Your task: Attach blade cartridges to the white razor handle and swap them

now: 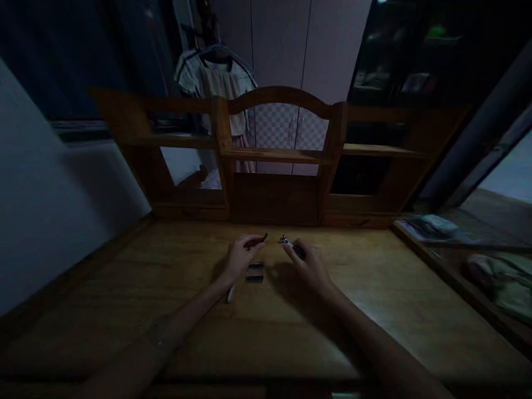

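My left hand (241,255) is closed in a pinch, holding a small dark stick-like piece (265,238) whose tip points up and right. Facing it across a narrow gap is my right hand (306,260), its fingers wrapped round a small tool with a shiny metal head (283,240); the light is too dim to tell its kind. The tool's head points left, apart from the dark piece. Between and below the hands, a small rectangular object with dark bars (255,272) lies on the wooden desk (257,327). A thin white strip (230,293) lies beside my left wrist.
A wooden shelf unit (276,158) with open compartments stands along the desk's back edge. A white wall (70,210) borders the left. Papers or booklets (432,226) and crumpled cloth (502,277) lie beyond the desk's raised right edge. Clothes (220,83) hang behind the shelf.
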Motion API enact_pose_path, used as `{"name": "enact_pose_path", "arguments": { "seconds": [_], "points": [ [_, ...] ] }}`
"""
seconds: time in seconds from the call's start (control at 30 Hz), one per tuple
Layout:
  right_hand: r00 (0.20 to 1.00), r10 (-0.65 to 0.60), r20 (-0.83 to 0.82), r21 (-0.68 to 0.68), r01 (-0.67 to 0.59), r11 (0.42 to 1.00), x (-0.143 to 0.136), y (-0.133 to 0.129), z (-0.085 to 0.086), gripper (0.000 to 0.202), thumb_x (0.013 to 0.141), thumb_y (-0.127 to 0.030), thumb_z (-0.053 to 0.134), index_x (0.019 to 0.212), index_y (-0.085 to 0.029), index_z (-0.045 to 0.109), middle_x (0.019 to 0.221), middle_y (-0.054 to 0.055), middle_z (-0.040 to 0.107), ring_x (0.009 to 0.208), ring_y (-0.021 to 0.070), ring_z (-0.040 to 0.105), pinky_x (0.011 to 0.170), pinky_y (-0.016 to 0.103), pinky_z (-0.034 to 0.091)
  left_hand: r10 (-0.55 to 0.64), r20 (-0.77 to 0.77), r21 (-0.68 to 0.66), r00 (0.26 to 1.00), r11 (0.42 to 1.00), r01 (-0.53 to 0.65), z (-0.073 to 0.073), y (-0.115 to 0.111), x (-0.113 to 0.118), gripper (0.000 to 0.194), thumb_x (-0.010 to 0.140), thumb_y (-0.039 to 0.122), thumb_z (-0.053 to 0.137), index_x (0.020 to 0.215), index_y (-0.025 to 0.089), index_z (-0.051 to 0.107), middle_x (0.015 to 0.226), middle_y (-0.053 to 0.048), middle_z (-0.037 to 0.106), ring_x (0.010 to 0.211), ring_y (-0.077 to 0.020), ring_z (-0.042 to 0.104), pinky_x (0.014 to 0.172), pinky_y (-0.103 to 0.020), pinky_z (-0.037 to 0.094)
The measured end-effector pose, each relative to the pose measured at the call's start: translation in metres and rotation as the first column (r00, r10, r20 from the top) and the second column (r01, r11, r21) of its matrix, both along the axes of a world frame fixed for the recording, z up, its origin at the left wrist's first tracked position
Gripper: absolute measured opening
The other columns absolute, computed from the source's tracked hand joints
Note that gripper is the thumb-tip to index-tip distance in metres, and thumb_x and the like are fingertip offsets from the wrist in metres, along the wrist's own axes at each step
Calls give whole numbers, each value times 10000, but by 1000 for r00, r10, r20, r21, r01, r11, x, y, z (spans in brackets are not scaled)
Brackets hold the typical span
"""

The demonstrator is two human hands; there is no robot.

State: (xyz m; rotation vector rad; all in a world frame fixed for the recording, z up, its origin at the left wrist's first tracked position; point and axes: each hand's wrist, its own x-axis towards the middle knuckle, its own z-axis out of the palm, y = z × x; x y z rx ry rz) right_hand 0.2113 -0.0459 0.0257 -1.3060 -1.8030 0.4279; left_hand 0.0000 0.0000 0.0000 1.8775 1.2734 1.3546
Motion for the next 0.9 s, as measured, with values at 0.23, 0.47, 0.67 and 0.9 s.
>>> {"name": "enact_pose_path", "arguments": {
  "seconds": [0.23,0.47,0.67,0.9],
  "points": [
    [999,-19,-33,19,19,1000,-1,0,3,368,889,-497,461,754,-177,582,644,9,592,580,128,525,521,233,314,3,28,-55,1000,998,-2,1,-2,2,271,767,357,643,975,184,665,961,-72,707,879,-204,662,770,-313,525],
    [999,-16,-41,21,17,1000,-1,0,4,363,884,-498,469,753,-181,590,653,24,609,571,139,535,517,248,322,22,34,-60,999,998,-20,-2,0,2,219,754,374,641,831,169,645,842,-51,696,776,-181,660,723,-291,518],
    [999,-20,-25,15,20,1000,0,0,4,370,883,-503,472,753,-178,592,638,15,604,561,133,529,511,243,309,13,3,-66,1000,998,-13,-1,-1,1,214,769,369,623,836,168,657,829,-48,694,763,-179,654,706,-279,508],
    [999,-18,-34,27,19,999,0,-1,4,367,887,-499,470,745,-178,576,636,12,587,567,129,515,512,241,307,16,-6,-74,1000,997,-17,0,-2,3,205,762,347,629,834,159,668,826,-52,698,766,-180,651,709,-277,501]
  ]
}}
